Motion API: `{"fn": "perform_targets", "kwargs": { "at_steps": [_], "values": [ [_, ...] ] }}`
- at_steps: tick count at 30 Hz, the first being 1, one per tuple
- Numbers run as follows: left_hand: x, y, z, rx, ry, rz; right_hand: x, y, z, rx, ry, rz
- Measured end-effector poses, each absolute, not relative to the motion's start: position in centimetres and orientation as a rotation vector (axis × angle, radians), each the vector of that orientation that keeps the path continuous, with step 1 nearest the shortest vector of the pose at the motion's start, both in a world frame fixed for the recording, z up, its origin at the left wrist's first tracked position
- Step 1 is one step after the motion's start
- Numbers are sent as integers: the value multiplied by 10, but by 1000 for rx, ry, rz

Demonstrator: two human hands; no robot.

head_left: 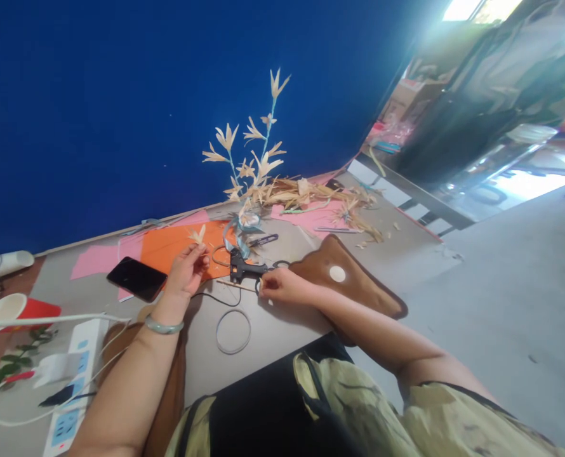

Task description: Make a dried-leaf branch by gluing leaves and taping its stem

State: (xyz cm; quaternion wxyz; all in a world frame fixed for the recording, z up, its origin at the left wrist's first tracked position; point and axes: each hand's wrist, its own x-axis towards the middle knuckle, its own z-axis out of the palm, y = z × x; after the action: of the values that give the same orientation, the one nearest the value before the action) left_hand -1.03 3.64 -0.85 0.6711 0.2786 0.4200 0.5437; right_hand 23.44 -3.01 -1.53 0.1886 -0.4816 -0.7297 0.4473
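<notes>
Straw flower (pixel 197 235), small and pale, is pinched between the fingertips of the left hand (pixel 186 271), lifted just above the orange paper (pixel 171 246) toward the far left of the table (pixel 282 324); its petals fan upward and away from the person, its short stem running down into the fingers, so the long axis stands nearly upright; the right hand (pixel 279 285) lies on the table to the right, closed around a thin wooden stick (pixel 237 285) that lies roughly left to right; just beyond it rests a black glue gun (pixel 243 269), its nozzle toward the left; a phone (pixel 136 278) lies to the left of the left hand, a wire ring (pixel 233 331) near the person, and a tall stem of finished flowers (pixel 254 165) stands farther back against the blue wall (pixel 120 114); the flower looks brittle, so too tight a pinch might crush its petals, and a hand brushing the gun's tip could be burned if it is hot.
</notes>
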Motion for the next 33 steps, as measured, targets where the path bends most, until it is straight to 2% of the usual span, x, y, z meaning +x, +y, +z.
{"fn": "perform_targets", "kwargs": {
  "at_steps": [4,10,13,15,19,23,29,33],
  "values": [
    [-15,35,-6,587,939,1220,228,-24,-12,-1483,-2038,1276],
    [-12,23,0,618,884,1184,229,-20,-13,-1351,-1697,1699],
    [-8,19,-1,656,868,1159,234,-14,-14,-1296,-1643,1740],
    [-6,17,-3,670,863,1144,238,-5,-14,-1341,-1665,1553],
    [-4,17,-5,670,857,1153,246,22,-11,-1539,-1681,964],
    [-6,18,-5,654,877,1156,244,47,-9,-1652,-1767,874],
    [-8,22,-7,617,893,1162,229,63,-14,-1875,-2235,644],
    [-8,22,-7,613,886,1160,220,68,-26,-1971,-2272,612]
  ]
}}
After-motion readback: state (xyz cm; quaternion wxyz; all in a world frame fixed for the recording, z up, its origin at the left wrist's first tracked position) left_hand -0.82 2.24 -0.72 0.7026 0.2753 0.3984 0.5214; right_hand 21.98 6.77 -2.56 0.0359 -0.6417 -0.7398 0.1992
